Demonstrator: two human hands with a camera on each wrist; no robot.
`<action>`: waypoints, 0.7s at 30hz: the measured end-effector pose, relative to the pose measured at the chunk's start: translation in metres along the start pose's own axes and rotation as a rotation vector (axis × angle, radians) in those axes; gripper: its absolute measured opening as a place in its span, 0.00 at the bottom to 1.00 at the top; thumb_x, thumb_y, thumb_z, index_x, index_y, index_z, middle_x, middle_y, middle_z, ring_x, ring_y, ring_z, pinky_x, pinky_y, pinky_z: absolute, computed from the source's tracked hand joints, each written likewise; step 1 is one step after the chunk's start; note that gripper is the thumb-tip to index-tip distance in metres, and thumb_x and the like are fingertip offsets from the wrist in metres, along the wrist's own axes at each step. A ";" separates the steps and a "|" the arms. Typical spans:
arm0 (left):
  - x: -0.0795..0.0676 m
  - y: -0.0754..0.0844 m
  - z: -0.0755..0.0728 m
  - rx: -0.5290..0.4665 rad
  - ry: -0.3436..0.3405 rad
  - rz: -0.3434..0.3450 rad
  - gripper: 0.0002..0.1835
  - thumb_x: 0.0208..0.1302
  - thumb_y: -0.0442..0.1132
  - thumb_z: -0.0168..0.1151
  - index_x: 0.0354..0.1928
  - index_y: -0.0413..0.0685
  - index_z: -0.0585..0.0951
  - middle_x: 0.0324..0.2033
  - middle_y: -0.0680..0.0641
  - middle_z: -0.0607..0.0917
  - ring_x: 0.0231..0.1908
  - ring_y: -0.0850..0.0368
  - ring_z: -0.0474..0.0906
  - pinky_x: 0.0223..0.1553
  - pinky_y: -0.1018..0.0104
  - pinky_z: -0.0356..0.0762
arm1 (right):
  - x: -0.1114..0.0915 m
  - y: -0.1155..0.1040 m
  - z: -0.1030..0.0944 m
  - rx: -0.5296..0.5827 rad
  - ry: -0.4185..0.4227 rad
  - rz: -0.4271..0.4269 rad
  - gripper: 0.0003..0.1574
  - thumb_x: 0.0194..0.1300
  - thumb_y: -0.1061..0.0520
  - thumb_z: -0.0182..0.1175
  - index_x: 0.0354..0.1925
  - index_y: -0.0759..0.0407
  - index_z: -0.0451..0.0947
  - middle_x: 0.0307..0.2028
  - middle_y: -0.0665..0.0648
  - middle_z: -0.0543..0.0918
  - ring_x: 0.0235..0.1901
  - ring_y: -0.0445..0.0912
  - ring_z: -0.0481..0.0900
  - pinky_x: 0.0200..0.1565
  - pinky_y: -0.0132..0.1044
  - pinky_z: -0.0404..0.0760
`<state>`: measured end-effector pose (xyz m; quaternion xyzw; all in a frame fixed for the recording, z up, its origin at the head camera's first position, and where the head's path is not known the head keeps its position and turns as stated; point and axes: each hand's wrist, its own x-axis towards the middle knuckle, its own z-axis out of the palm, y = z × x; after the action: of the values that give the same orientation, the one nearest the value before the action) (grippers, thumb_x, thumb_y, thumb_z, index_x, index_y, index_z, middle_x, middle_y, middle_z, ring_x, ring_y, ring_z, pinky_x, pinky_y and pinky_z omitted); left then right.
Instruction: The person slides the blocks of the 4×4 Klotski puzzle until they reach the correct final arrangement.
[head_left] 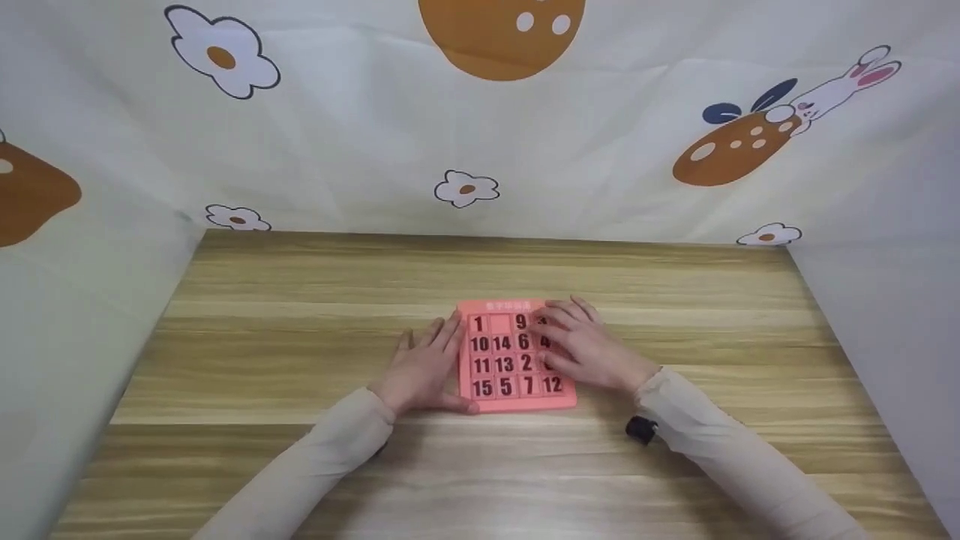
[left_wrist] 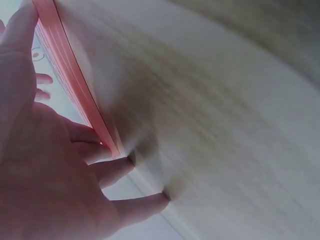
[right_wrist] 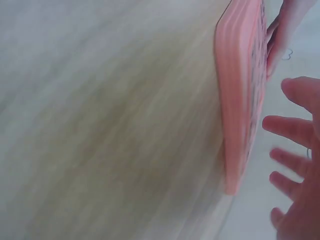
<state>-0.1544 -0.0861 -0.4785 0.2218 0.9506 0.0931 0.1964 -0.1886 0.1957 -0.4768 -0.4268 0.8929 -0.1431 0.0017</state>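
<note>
A pink number slide puzzle point(head_left: 517, 404), a square board of numbered tiles in a raised frame, lies flat on the table. One slot in its top row, between 1 and 9, has no tile. My left hand point(head_left: 424, 375) holds the board along its left side, thumb at the near corner and fingers by the far one; two fingertips reach the table in the left wrist view point(left_wrist: 55, 175). Over the right-hand columns spreads my right hand point(head_left: 592, 349), fingers partly hiding the tiles. The right wrist view shows those fingers point(right_wrist: 290, 131) loosely extended above the board, apart from it.
The wood-grain table point(head_left: 300, 300) extends around the board on all sides. Behind it hangs a pale patterned cloth point(head_left: 360, 135) with flowers and a rabbit, and similar cloth encloses the left and right sides. A small black object point(head_left: 641, 430) sits beneath the right cuff.
</note>
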 end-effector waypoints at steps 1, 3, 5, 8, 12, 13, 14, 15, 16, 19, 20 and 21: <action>0.000 0.000 0.000 -0.002 -0.002 -0.001 0.70 0.43 0.74 0.65 0.76 0.42 0.41 0.75 0.45 0.36 0.73 0.44 0.38 0.67 0.34 0.38 | 0.002 0.001 0.000 -0.004 0.003 -0.001 0.28 0.68 0.49 0.57 0.61 0.62 0.74 0.63 0.63 0.71 0.66 0.58 0.61 0.67 0.63 0.47; -0.001 0.000 -0.001 -0.006 -0.007 -0.001 0.69 0.43 0.74 0.65 0.76 0.42 0.42 0.75 0.45 0.36 0.73 0.44 0.38 0.67 0.34 0.38 | 0.005 0.003 0.001 -0.009 0.005 -0.008 0.27 0.68 0.49 0.57 0.60 0.63 0.75 0.61 0.62 0.74 0.65 0.57 0.64 0.67 0.62 0.49; -0.001 0.001 -0.002 -0.010 -0.006 0.001 0.69 0.44 0.73 0.65 0.76 0.41 0.42 0.75 0.45 0.37 0.73 0.43 0.38 0.67 0.34 0.38 | 0.009 0.003 0.001 -0.013 -0.001 -0.018 0.27 0.69 0.48 0.56 0.59 0.63 0.75 0.60 0.61 0.75 0.64 0.56 0.64 0.67 0.63 0.49; 0.000 0.001 -0.001 -0.018 0.002 0.011 0.68 0.44 0.72 0.66 0.76 0.41 0.43 0.75 0.44 0.38 0.73 0.43 0.39 0.66 0.33 0.39 | 0.014 0.003 0.003 -0.018 -0.011 -0.025 0.27 0.70 0.47 0.55 0.59 0.61 0.75 0.60 0.61 0.75 0.64 0.56 0.64 0.67 0.63 0.50; 0.001 0.001 -0.001 -0.025 -0.004 0.007 0.68 0.44 0.72 0.66 0.76 0.41 0.43 0.75 0.44 0.38 0.73 0.43 0.38 0.67 0.34 0.38 | 0.020 0.000 0.007 -0.016 -0.054 -0.040 0.29 0.70 0.46 0.53 0.63 0.59 0.73 0.62 0.59 0.73 0.66 0.55 0.62 0.67 0.63 0.49; 0.001 0.001 -0.001 -0.025 -0.008 0.004 0.68 0.44 0.72 0.66 0.76 0.41 0.42 0.75 0.44 0.37 0.73 0.43 0.38 0.67 0.34 0.37 | 0.021 -0.001 0.008 -0.017 -0.072 -0.044 0.30 0.71 0.45 0.53 0.64 0.59 0.71 0.64 0.59 0.72 0.67 0.55 0.61 0.67 0.63 0.48; 0.001 0.001 -0.001 -0.026 -0.012 -0.001 0.68 0.44 0.72 0.66 0.76 0.42 0.42 0.75 0.45 0.36 0.73 0.43 0.37 0.67 0.34 0.37 | 0.023 -0.003 0.009 -0.018 -0.091 -0.045 0.32 0.71 0.44 0.52 0.66 0.59 0.69 0.65 0.58 0.70 0.67 0.54 0.60 0.68 0.62 0.47; 0.001 0.001 -0.001 -0.025 -0.014 -0.002 0.68 0.44 0.73 0.66 0.76 0.42 0.42 0.75 0.45 0.36 0.73 0.43 0.37 0.67 0.34 0.36 | 0.024 -0.005 0.009 -0.026 -0.105 -0.048 0.33 0.71 0.43 0.51 0.67 0.58 0.68 0.66 0.58 0.69 0.68 0.54 0.59 0.68 0.63 0.47; 0.001 0.000 -0.001 -0.024 -0.016 -0.003 0.69 0.44 0.73 0.66 0.76 0.42 0.42 0.75 0.45 0.36 0.73 0.43 0.37 0.67 0.34 0.36 | 0.024 -0.006 0.008 -0.027 -0.117 -0.050 0.34 0.72 0.43 0.50 0.68 0.58 0.67 0.67 0.58 0.68 0.68 0.54 0.58 0.68 0.63 0.46; 0.001 0.000 -0.001 -0.018 -0.020 -0.004 0.69 0.44 0.73 0.65 0.76 0.42 0.41 0.75 0.45 0.35 0.73 0.43 0.36 0.67 0.35 0.35 | 0.022 -0.007 0.006 -0.036 -0.121 -0.065 0.34 0.72 0.43 0.51 0.68 0.58 0.66 0.67 0.58 0.68 0.69 0.55 0.57 0.68 0.63 0.45; 0.001 0.000 -0.001 -0.014 -0.023 -0.003 0.69 0.44 0.74 0.65 0.76 0.42 0.41 0.75 0.45 0.35 0.73 0.43 0.36 0.67 0.35 0.35 | 0.019 -0.006 0.005 -0.037 -0.107 -0.074 0.33 0.71 0.44 0.51 0.67 0.58 0.67 0.67 0.58 0.69 0.68 0.55 0.58 0.68 0.63 0.45; 0.001 0.000 0.000 -0.009 -0.025 -0.002 0.69 0.44 0.74 0.64 0.76 0.42 0.41 0.75 0.45 0.35 0.73 0.43 0.36 0.67 0.35 0.35 | 0.016 -0.005 0.005 -0.035 -0.090 -0.089 0.32 0.71 0.45 0.52 0.66 0.59 0.68 0.66 0.58 0.70 0.68 0.55 0.59 0.67 0.64 0.45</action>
<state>-0.1554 -0.0859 -0.4786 0.2210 0.9478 0.0944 0.2096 -0.1943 0.1791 -0.4779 -0.4720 0.8745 -0.1079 0.0280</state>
